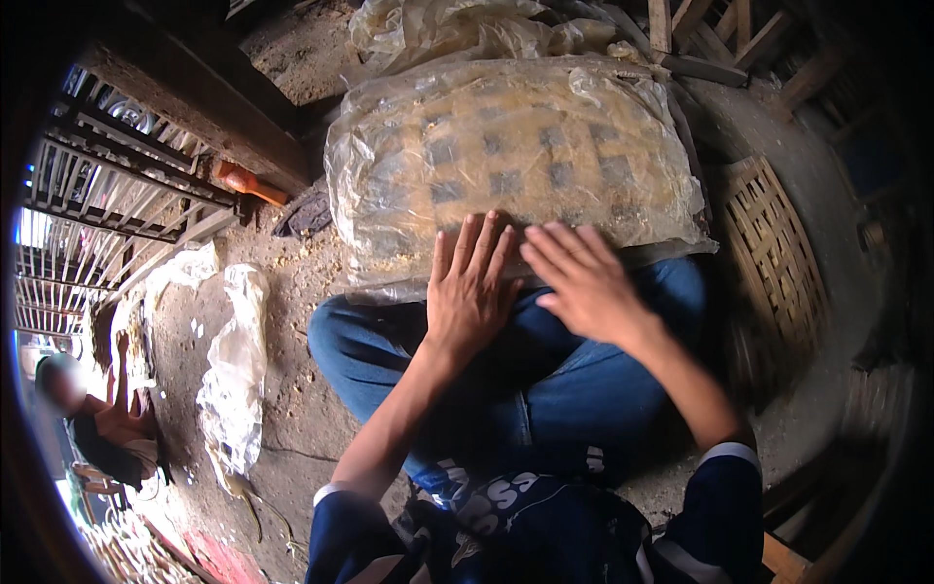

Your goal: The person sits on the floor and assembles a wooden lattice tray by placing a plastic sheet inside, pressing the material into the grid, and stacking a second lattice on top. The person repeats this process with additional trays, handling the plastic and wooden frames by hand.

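In front of my crossed legs lies a woven lattice tray [530, 146], wrapped in clear plastic sheeting [389, 229]. Square dark gaps of the weave show through the plastic, along with yellowish crumbs. My left hand [471, 287] rests at the near edge of the plastic, its fingers stretched out and pointing away from me. Close beside it, my right hand [584, 282] lies flat over the same edge with its fingers extended, slightly blurred. Neither hand grips anything.
A second woven lattice panel [775, 253] lies to the right. Crumpled plastic [236, 360] lies on the floor at left, more plastic [448, 29] behind the tray. An orange-handled tool [250, 182] sits by a wooden beam [209, 97]. Another person [107, 428] sits far left.
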The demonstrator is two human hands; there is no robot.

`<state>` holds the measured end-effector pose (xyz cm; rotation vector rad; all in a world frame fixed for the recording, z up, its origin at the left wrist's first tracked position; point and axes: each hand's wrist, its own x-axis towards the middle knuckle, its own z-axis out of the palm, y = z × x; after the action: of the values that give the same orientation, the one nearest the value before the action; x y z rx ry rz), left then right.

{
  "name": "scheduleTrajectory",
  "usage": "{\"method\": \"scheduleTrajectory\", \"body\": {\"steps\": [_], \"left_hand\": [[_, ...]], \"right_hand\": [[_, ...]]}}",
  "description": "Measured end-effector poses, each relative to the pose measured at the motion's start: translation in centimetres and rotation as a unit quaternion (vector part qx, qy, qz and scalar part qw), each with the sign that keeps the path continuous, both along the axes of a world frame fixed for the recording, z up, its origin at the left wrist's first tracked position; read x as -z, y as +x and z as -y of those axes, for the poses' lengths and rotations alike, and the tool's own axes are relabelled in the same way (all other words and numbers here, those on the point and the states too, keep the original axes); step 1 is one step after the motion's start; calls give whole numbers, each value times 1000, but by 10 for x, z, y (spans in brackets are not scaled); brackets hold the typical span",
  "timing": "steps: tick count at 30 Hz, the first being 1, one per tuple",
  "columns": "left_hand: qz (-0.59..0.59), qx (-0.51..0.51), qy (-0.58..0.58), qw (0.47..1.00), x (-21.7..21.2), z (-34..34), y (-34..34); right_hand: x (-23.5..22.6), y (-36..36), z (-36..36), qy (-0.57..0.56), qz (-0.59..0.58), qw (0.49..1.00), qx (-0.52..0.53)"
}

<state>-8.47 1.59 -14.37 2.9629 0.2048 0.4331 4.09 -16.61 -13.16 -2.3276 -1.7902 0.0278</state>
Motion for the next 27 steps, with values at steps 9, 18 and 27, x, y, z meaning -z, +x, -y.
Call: {"method": "scheduleTrajectory", "body": {"steps": [9, 18, 27], "left_hand": [[-8, -10, -17, 1000, -6, 6, -1], [-54, -58, 1, 997, -21, -17, -32], [-160, -488, 94, 853, -99, -201, -180]], "right_hand": [[-48, 106, 189, -34, 113, 850, 514], [8, 7, -8, 38, -11, 990, 133], [0, 21, 12, 26, -39, 974, 220]]}}
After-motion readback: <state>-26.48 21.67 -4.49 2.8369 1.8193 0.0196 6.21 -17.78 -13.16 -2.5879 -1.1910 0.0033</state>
